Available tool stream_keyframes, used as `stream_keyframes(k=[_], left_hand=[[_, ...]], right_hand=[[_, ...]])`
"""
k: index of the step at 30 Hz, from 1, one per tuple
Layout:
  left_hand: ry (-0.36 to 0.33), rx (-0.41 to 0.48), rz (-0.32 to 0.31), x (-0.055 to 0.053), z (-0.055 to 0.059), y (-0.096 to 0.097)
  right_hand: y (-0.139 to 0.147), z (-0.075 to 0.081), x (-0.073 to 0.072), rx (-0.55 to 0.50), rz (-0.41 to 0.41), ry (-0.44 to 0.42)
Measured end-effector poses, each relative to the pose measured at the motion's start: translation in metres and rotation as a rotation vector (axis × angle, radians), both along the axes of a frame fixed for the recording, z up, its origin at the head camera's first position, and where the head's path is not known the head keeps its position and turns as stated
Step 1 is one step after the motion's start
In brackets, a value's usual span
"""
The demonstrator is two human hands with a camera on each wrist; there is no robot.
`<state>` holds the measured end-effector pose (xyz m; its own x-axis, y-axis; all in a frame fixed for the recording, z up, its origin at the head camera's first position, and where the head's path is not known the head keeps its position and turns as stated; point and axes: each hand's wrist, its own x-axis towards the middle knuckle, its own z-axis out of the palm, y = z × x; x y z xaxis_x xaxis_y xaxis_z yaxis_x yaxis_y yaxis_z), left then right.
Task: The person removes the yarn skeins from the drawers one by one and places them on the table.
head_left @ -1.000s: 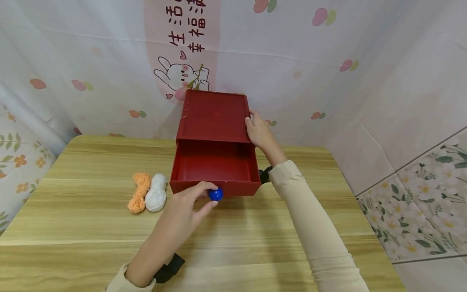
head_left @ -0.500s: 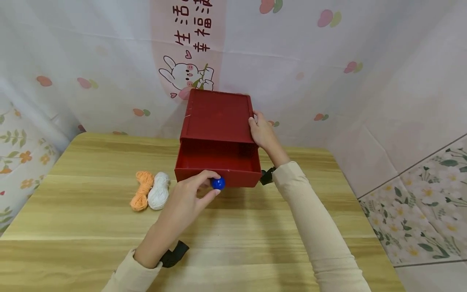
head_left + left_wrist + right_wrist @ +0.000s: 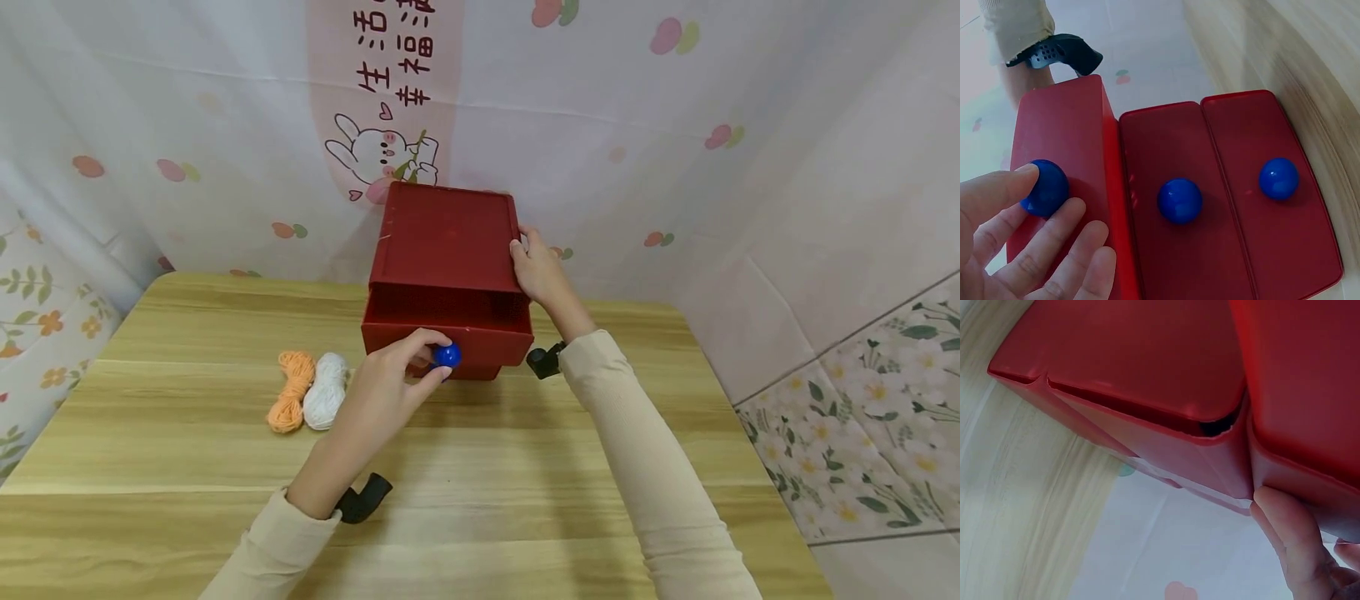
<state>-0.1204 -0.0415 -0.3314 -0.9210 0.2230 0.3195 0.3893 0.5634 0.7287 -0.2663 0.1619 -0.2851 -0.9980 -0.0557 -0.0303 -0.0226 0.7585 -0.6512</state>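
A red drawer cabinet (image 3: 450, 237) stands against the back curtain, and its top drawer (image 3: 491, 340) is partly out. My left hand (image 3: 390, 371) pinches that drawer's round blue knob (image 3: 447, 355) between thumb and fingers. In the left wrist view the other fingers spread close to the drawer front (image 3: 1066, 125). Two lower drawers show there in line with each other, with a middle blue knob (image 3: 1180, 200) and a bottom blue knob (image 3: 1279, 179). My right hand (image 3: 540, 271) holds the cabinet's right side, thumb at the top edge; a finger (image 3: 1291, 531) touches the side wall.
An orange yarn skein (image 3: 292, 392) and a white yarn skein (image 3: 326, 392) lie side by side on the wooden table (image 3: 480, 517), left of the cabinet. A patterned curtain (image 3: 600, 167) hangs right behind. Black straps (image 3: 365, 498) are on the wrists.
My left hand has moved away from me with the knob, and the top drawer has slid further into the cabinet. My right hand keeps its hold on the cabinet's side.
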Motion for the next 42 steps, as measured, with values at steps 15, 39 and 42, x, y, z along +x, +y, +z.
stream_keyframes(k=[15,39,42], left_hand=[[0.003,0.03,0.037,-0.024,-0.005,0.004],[-0.045,0.041,0.076,-0.046,-0.004,0.006],[-0.056,0.039,0.063,-0.047,-0.004,0.005]], right_hand=[[0.0,-0.002,0.0,-0.014,-0.003,-0.009],[0.0,0.0,0.0,0.0,-0.006,-0.011],[-0.001,0.0,-0.001,0.002,-0.01,-0.01]])
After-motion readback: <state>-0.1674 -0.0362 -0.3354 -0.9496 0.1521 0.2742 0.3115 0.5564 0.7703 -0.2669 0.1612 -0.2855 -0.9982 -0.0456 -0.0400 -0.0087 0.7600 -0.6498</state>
